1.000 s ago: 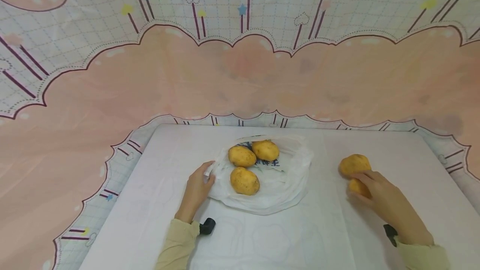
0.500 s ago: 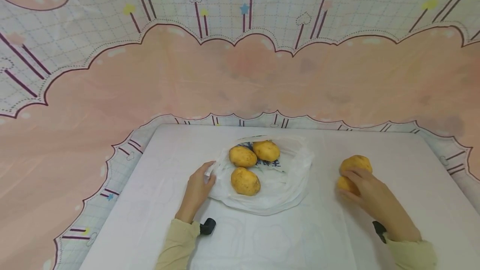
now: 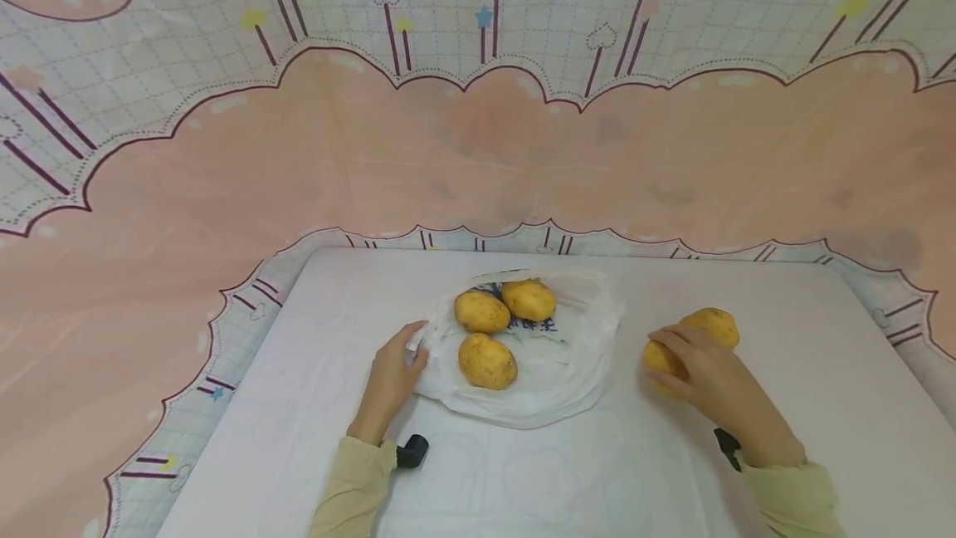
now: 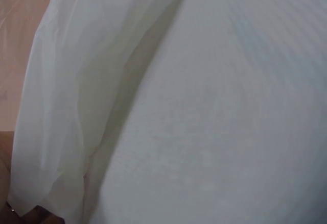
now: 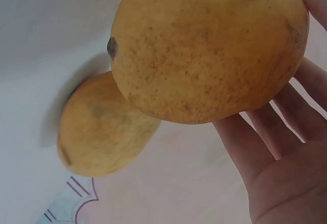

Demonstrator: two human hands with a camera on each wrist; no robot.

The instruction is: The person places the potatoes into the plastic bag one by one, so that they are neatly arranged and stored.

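Observation:
A white plastic bag [image 3: 568, 384] lies spread on the table, its mouth wide. Three potatoes rest on it: one potato [image 3: 488, 361] nearest me, another potato [image 3: 481, 311] behind it, and a third potato [image 3: 529, 300] at the back. My left hand [image 3: 392, 376] pinches the bag's left edge; close up, the bag's film [image 4: 56, 106] fills the left of the left wrist view, with little of the fingers showing. To the right of the bag, my right hand [image 3: 705, 372] grips a potato [image 5: 209, 50] between thumb and fingers. Partly behind that hand sits one more potato [image 3: 715, 326].
The white table [image 3: 568, 488] ends at a back edge against a patterned cloth backdrop [image 3: 523, 156]. Dark printing [image 3: 548, 325] shows on the bag among the potatoes. Black wrist cameras sit on both wrists.
My right hand has moved left with its potato, toward the bag and away from the loose potato, which now shows more. The left hand has stayed at the bag's edge.

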